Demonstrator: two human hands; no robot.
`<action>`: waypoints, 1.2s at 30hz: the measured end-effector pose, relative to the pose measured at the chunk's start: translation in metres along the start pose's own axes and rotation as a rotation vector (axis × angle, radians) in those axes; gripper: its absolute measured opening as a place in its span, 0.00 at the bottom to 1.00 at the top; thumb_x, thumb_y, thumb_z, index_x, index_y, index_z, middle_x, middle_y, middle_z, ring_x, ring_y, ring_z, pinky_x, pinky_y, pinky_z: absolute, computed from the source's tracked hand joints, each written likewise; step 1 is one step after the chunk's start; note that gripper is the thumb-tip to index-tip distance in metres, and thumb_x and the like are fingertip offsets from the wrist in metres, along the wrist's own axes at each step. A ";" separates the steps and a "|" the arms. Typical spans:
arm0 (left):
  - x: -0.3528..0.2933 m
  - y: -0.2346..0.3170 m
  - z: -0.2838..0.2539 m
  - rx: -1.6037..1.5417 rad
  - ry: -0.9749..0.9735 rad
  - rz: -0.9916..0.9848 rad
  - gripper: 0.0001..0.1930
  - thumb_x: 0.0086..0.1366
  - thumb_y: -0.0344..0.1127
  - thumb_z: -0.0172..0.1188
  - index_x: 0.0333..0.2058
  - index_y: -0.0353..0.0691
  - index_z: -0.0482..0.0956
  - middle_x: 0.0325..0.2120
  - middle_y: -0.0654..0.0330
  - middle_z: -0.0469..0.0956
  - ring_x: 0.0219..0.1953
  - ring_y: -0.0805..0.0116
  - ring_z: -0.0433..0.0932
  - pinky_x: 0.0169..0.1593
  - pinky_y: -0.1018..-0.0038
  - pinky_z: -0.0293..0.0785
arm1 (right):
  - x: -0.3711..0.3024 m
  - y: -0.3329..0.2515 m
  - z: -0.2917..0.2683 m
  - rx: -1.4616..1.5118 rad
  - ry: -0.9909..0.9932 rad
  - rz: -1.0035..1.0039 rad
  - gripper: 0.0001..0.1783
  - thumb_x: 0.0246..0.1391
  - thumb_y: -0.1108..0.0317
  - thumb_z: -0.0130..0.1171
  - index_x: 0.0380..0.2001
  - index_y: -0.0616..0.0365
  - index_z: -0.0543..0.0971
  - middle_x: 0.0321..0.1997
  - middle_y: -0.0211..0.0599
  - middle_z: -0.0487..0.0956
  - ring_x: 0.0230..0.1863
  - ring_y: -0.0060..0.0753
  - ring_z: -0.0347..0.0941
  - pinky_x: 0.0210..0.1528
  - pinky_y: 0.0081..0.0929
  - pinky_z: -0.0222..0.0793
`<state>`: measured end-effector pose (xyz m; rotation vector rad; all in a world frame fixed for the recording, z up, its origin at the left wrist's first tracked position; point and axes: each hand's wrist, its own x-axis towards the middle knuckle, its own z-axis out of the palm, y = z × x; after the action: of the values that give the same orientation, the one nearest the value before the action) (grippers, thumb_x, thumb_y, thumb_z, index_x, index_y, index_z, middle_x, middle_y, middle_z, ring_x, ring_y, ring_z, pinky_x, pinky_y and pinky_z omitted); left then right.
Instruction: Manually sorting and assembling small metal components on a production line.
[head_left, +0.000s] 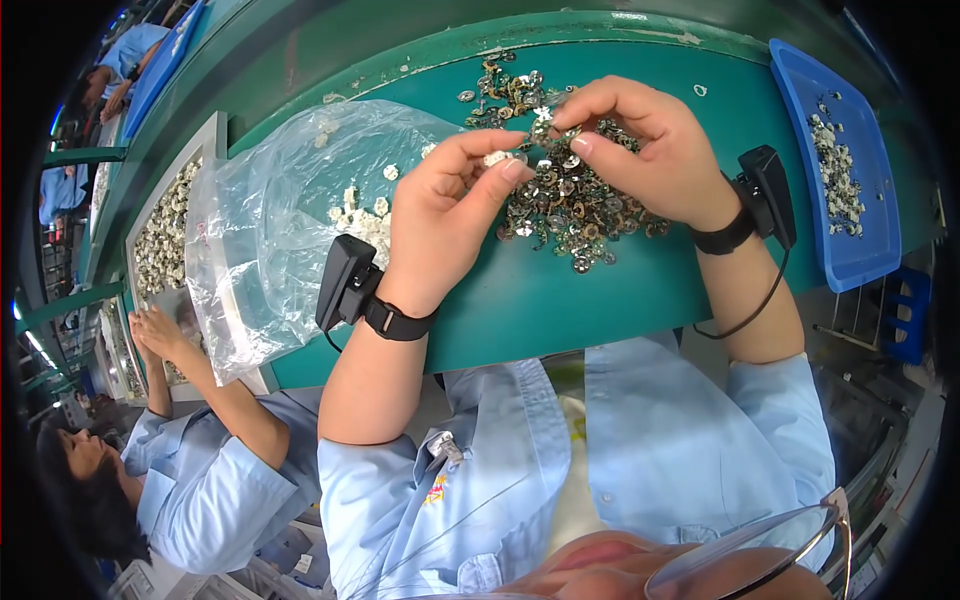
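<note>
Above a green surface [590, 315], a small white piece [496, 158] is pinched between the thumb and forefinger of the left hand [435, 215], whose other fingers are curled in. The right hand [660, 150] is held just beside it, thumb and forefinger brought close together near a small shiny part [541, 128]; whether that part is gripped cannot be told, since the fingertips and the crowded background run together.

Under and between the hands, a pile of small metallic discs [575, 200] is spread on the surface, in silver and brassy tones. It is continued toward the far edge by a looser scatter of similar parts. A pale ring-shaped piece [700, 90] is seen on its own, beyond the right hand.

To the left, a clear plastic bag [270, 230] is laid across the surface, with white pieces [372, 222] gathered near the left wrist. At the right, a blue tray [858, 262] is placed with a heap of whitish pieces [838, 175] in it. Black straps with box-shaped devices are worn on both wrists. Farther left, a pale-framed tray [218, 135] filled with whitish pieces is attended by a co-worker [215, 500] in a light blue shirt.
</note>
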<state>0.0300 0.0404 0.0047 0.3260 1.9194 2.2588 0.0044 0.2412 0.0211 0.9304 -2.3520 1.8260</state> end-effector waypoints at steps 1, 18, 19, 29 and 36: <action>-0.001 -0.001 0.001 0.010 -0.010 -0.009 0.11 0.58 0.28 0.58 0.41 0.34 0.73 0.30 0.63 0.76 0.31 0.80 0.73 0.36 0.85 0.70 | 0.001 -0.001 0.000 0.005 -0.029 -0.007 0.08 0.45 0.78 0.55 0.32 0.62 0.74 0.33 0.36 0.76 0.35 0.31 0.71 0.43 0.25 0.65; 0.000 -0.004 -0.004 0.209 0.006 0.012 0.12 0.53 0.27 0.62 0.38 0.36 0.76 0.28 0.67 0.75 0.28 0.83 0.70 0.31 0.86 0.67 | 0.001 -0.001 0.003 -0.184 -0.092 -0.097 0.06 0.44 0.74 0.61 0.27 0.61 0.74 0.29 0.34 0.76 0.32 0.29 0.71 0.35 0.23 0.65; 0.000 -0.005 -0.005 0.226 0.011 0.027 0.12 0.52 0.27 0.63 0.37 0.37 0.76 0.28 0.68 0.75 0.28 0.84 0.70 0.31 0.86 0.67 | 0.001 -0.002 0.003 -0.184 -0.092 -0.096 0.06 0.44 0.74 0.61 0.27 0.61 0.74 0.29 0.34 0.76 0.32 0.29 0.71 0.35 0.23 0.65; 0.000 -0.005 -0.005 0.218 0.011 0.038 0.12 0.51 0.26 0.64 0.36 0.37 0.76 0.29 0.67 0.75 0.27 0.83 0.69 0.31 0.86 0.67 | 0.002 -0.002 0.010 -0.259 -0.010 -0.168 0.11 0.43 0.75 0.60 0.34 0.59 0.77 0.30 0.34 0.77 0.33 0.30 0.72 0.36 0.25 0.67; 0.000 -0.002 -0.004 0.192 0.016 0.024 0.12 0.51 0.26 0.64 0.36 0.37 0.76 0.30 0.66 0.75 0.28 0.82 0.69 0.32 0.85 0.67 | 0.002 -0.001 0.006 -0.347 0.065 -0.205 0.11 0.44 0.74 0.60 0.34 0.59 0.78 0.30 0.33 0.77 0.33 0.32 0.72 0.37 0.26 0.67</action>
<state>0.0292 0.0371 0.0017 0.3577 2.1570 2.0999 0.0049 0.2347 0.0205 1.0021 -2.3274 1.3011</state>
